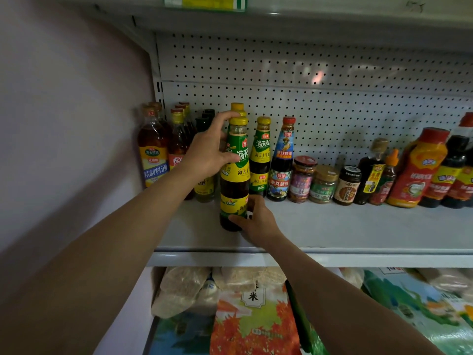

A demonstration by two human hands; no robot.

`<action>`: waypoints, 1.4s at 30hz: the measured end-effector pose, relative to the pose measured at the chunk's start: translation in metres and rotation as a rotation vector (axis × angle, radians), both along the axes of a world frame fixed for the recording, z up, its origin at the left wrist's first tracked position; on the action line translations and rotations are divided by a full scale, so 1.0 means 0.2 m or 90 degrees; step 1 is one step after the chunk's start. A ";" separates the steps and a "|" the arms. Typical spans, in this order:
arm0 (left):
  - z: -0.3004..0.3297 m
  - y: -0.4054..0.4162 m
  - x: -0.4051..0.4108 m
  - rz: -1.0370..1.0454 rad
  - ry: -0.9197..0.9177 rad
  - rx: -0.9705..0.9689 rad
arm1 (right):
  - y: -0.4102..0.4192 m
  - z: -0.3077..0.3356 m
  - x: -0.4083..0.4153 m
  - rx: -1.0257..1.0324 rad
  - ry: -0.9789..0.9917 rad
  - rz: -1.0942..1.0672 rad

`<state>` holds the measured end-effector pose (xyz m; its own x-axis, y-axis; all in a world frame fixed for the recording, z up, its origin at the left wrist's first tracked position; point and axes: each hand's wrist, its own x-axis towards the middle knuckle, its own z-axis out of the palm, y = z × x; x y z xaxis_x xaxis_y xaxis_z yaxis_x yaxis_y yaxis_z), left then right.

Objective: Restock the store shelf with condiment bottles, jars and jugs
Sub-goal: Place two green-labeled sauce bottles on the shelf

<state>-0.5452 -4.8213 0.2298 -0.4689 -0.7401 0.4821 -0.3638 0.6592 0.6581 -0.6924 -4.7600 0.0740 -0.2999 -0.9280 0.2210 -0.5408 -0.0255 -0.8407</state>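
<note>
I see both hands clamped on one yellow-capped sauce bottle (pixel 235 172): left hand (pixel 208 147) curled round its neck and upper label, right hand (pixel 256 220) pinching its base. Bottle upright on white shelf (pixel 358 226), at 9 o'clock of shelf row, just in front of matching bottle (pixel 260 156). Jars (pixel 303 179) at 3 o'clock. Rice bags (pixel 253 319) below at 6.

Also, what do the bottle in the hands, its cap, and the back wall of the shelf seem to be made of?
Bottle: looks like clear glass or hard plastic; the bare neck is see-through and dark sauce shows between the glossy paper labels. I cannot tell which.
Cap: probably plastic; an even, slightly shiny yellow.
Back wall: most likely painted sheet metal; pale, flat, with regular rows of punched holes and a soft reflection.
</note>
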 end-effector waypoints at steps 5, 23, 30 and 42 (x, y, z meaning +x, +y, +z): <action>0.00 -0.05 -0.01 -0.002 0.000 0.004 | -0.04 -0.02 -0.01 -0.007 -0.028 0.006; 0.01 -0.31 -0.10 0.058 -0.053 -0.049 | -0.29 0.02 -0.05 0.002 -0.021 -0.005; 0.00 -0.37 -0.11 0.067 -0.052 -0.035 | -0.36 0.01 -0.07 0.001 -0.005 -0.018; 0.00 -0.39 -0.12 0.088 -0.055 -0.034 | -0.41 -0.02 -0.08 0.011 -0.027 -0.032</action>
